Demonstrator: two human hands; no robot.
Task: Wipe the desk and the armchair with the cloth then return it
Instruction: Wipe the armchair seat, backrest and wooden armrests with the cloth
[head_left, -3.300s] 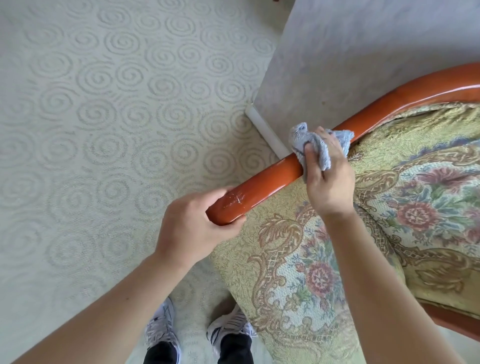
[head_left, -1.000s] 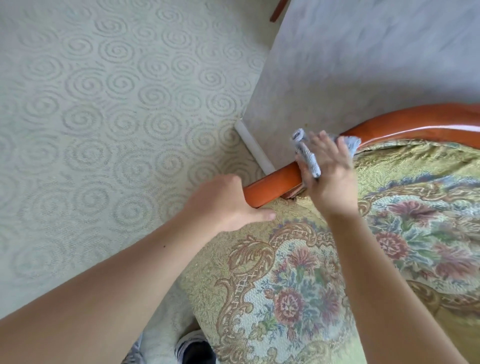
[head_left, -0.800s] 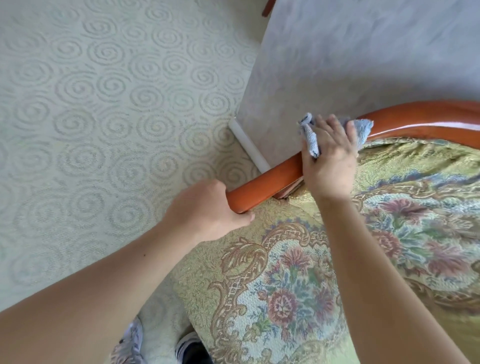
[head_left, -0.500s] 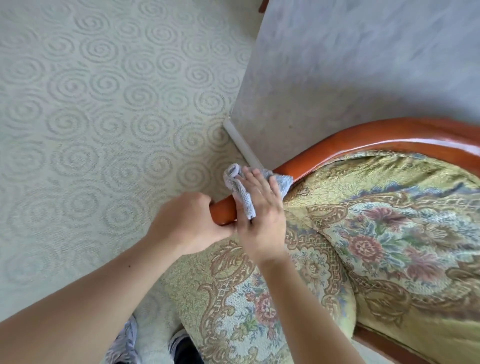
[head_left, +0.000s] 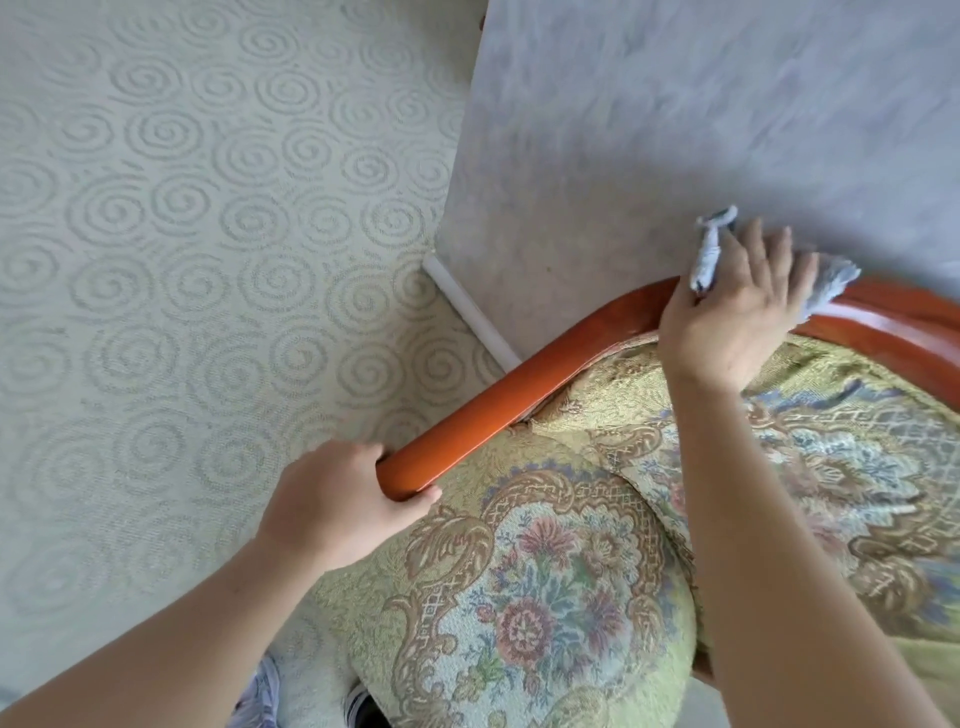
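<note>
The armchair has a glossy orange-brown wooden arm (head_left: 498, 400) curving up to the right, and a green floral cushion (head_left: 561, 582). My left hand (head_left: 332, 504) grips the lower front end of that wooden arm. My right hand (head_left: 732, 317) presses a pale blue-grey cloth (head_left: 709, 254) onto the upper curve of the rail, fingers spread over it. Cloth ends stick out on both sides of the hand. No desk is in view.
A grey mottled wall (head_left: 675, 130) with a white skirting board (head_left: 467, 317) stands right behind the chair. Pale carpet with a spiral pattern (head_left: 182, 260) covers the floor to the left. My shoes (head_left: 260, 696) show at the bottom edge.
My right hand slid the cloth from the lower end of the wooden arm, beside my left hand, up along the rail to its upper curve. My left hand kept its grip on the end.
</note>
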